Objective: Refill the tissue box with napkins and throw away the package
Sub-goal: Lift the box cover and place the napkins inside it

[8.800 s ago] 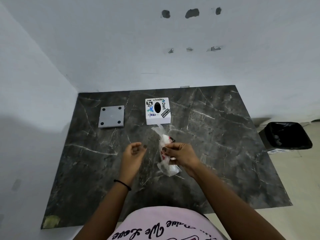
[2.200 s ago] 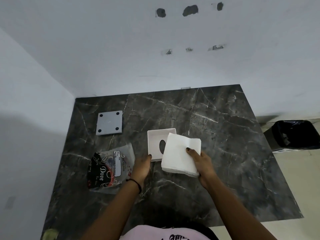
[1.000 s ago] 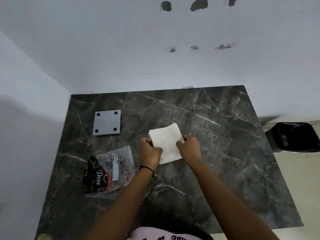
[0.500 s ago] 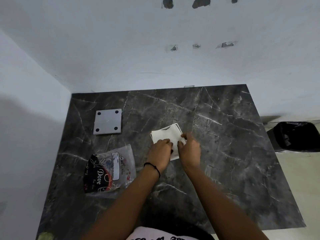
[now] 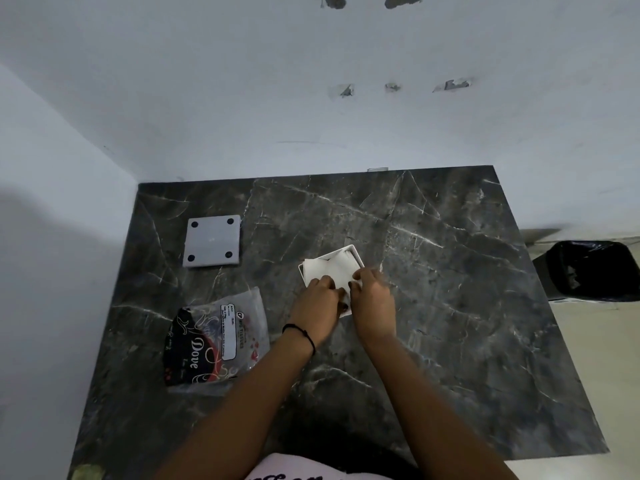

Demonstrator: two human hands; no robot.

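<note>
**Both hands press the napkin stack into the upturned tissue box**

At the middle of the dark marble table (image 5: pixel 450 306) the white tissue box (image 5: pixel 356 252) lies open side up, turned at an angle so one corner points to the far right. A stack of white napkins (image 5: pixel 330 268) sits inside it, reaching up to the rim on the far-left side, with a folded edge lifted slightly.

The left hand (image 5: pixel 317 303) lies palm down on the near-left part of the stack, fingers curled forward onto the paper; a thin black band circles its wrist. The right hand (image 5: pixel 372 299) is just beside it, touching it near the thumbs, with its fingertips bent down at the near-right edge of the napkins where they meet the box wall. Neither hand is spread flat; whether the fingers pinch the paper or only push on it cannot be told, as the knuckles hide the tips.

The emptied plastic package (image 5: pixel 216 339), black and clear with "Dove" printed on it, lies flat to the near left, apart from the left forearm. A grey square lid (image 5: pixel 212 241) with four dark dots at its corners rests at the far left. A bin (image 5: pixel 588 271) lined with a black bag stands on the floor beyond the table's right edge
</note>
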